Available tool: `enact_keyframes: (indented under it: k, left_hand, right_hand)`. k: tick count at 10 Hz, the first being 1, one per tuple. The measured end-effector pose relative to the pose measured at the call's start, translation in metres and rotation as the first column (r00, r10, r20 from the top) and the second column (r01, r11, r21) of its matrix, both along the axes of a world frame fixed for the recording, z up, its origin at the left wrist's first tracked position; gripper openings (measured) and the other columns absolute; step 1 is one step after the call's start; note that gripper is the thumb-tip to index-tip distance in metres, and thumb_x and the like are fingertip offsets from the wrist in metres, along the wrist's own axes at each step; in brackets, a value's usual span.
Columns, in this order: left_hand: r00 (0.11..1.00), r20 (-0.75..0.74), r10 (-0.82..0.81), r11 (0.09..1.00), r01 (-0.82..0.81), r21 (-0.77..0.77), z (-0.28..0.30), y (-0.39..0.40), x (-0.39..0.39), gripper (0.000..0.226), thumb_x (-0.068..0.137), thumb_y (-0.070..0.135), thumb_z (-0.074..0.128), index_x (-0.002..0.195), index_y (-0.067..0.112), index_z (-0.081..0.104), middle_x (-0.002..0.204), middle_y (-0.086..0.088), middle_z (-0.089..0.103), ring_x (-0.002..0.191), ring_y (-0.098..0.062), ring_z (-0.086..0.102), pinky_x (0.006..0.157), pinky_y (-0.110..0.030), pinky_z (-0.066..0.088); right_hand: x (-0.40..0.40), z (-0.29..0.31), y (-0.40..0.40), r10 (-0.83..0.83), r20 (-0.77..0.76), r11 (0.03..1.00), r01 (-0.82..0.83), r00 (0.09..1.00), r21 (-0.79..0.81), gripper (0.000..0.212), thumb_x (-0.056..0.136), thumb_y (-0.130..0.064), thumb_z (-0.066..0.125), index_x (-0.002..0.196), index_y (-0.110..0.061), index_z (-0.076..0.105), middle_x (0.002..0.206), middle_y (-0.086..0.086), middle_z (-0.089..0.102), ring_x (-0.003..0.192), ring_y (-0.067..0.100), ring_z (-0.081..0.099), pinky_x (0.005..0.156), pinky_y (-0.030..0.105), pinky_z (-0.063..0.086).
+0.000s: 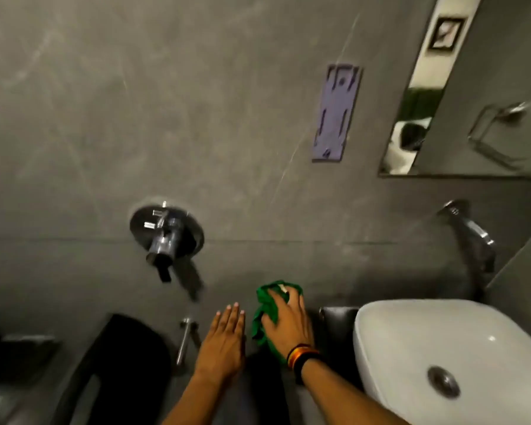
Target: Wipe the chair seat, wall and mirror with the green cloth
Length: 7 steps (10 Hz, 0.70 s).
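My right hand (288,323) presses the crumpled green cloth (267,314) against the grey wall (196,118), low down, just left of the white basin. My left hand (223,342) lies flat on the same wall beside it, fingers together and holding nothing. The mirror (488,96) hangs at the upper right, above the basin. A black chair (129,366) shows at the lower left, partly cut off by the frame edge.
A chrome mixer valve (166,234) juts from the wall left of centre. A white basin (448,354) fills the lower right, with a chrome tap (469,231) above it. A purple bracket (336,113) is fixed to the wall. A small chrome rod (184,338) sticks out near my left hand.
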<state>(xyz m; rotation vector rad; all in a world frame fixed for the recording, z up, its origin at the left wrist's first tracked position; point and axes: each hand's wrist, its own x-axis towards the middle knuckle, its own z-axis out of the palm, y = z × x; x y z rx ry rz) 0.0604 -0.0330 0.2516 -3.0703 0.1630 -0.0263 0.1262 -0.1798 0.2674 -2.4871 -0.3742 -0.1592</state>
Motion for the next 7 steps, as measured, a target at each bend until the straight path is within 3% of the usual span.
enact_keyframes:
  k: [1, 2, 4, 5, 6, 7]
  left_hand:
    - [0.982, -0.167, 0.094, 0.990, -0.110, -0.090, -0.065, 0.014, -0.018, 0.069, 0.093, 0.026, 0.042, 0.153, 0.002, 0.016, 0.163, -0.019, 0.013, 0.152, -0.031, 0.013, 0.122, -0.043, -0.002]
    - [0.955, -0.274, 0.118, 0.983, -0.152, -0.104, -0.119, 0.015, -0.041, 0.066, 0.097, 0.023, 0.028, 0.155, 0.005, 0.003, 0.166, -0.014, -0.001, 0.153, -0.027, -0.003, 0.123, -0.039, -0.006]
    - [0.905, -0.411, 0.114, 0.976, -0.180, -0.124, -0.177, 0.008, -0.059, 0.062, 0.101, 0.025, 0.026, 0.155, 0.005, 0.003, 0.166, -0.014, 0.000, 0.153, -0.026, -0.003, 0.124, -0.039, -0.005]
    - [0.893, -0.431, 0.129, 0.968, -0.207, -0.139, -0.194, 0.005, -0.060, 0.060, 0.102, 0.026, 0.024, 0.155, 0.006, 0.005, 0.166, -0.013, 0.002, 0.153, -0.025, -0.002, 0.124, -0.039, -0.004]
    - [0.886, -0.440, 0.146, 0.958, -0.237, -0.161, -0.200, 0.006, -0.063, 0.060, 0.102, 0.027, 0.025, 0.155, 0.006, 0.005, 0.166, -0.012, 0.001, 0.153, -0.024, -0.002, 0.124, -0.039, -0.004]
    - [0.872, -0.463, 0.158, 0.952, -0.259, -0.164, -0.200, 0.007, -0.069, 0.060, 0.102, 0.026, 0.025, 0.155, 0.006, 0.006, 0.166, -0.012, 0.002, 0.153, -0.025, -0.002, 0.124, -0.039, -0.003]
  right_hand:
    - [-0.010, -0.062, 0.007, -0.021, -0.118, 0.996, 0.011, 0.993, -0.089, 0.056, 0.080, -0.039, 0.059, 0.135, -0.037, 0.049, 0.143, 0.001, 0.036, 0.135, 0.024, 0.037, 0.102, 0.036, 0.048]
    - [-0.024, -0.116, 0.016, -0.051, -0.200, 0.987, 0.019, 0.979, -0.157, 0.052, 0.084, -0.039, 0.059, 0.135, -0.033, 0.050, 0.144, 0.003, 0.036, 0.134, 0.027, 0.035, 0.099, 0.042, 0.050]
    - [-0.040, -0.181, 0.021, -0.088, -0.278, 0.977, 0.028, 0.957, -0.212, 0.052, 0.084, -0.040, 0.060, 0.135, -0.030, 0.050, 0.142, 0.007, 0.035, 0.131, 0.031, 0.035, 0.097, 0.046, 0.050]
    - [-0.041, -0.208, 0.021, -0.081, -0.350, 0.977, 0.004, 0.933, -0.215, 0.058, 0.085, -0.039, 0.061, 0.139, -0.024, 0.047, 0.144, 0.011, 0.036, 0.133, 0.034, 0.034, 0.106, 0.043, 0.041]
    - [-0.040, -0.224, 0.025, -0.048, -0.557, 0.975, -0.082, 0.829, -0.205, 0.078, 0.087, -0.041, 0.063, 0.151, -0.015, 0.027, 0.156, 0.018, 0.025, 0.143, 0.038, 0.022, 0.118, 0.041, 0.025]
    - [-0.046, -0.235, 0.024, -0.028, -0.624, 0.972, -0.125, 0.781, -0.199, 0.078, 0.089, -0.037, 0.064, 0.151, -0.011, 0.026, 0.158, 0.017, 0.027, 0.143, 0.034, 0.030, 0.117, 0.039, 0.030]
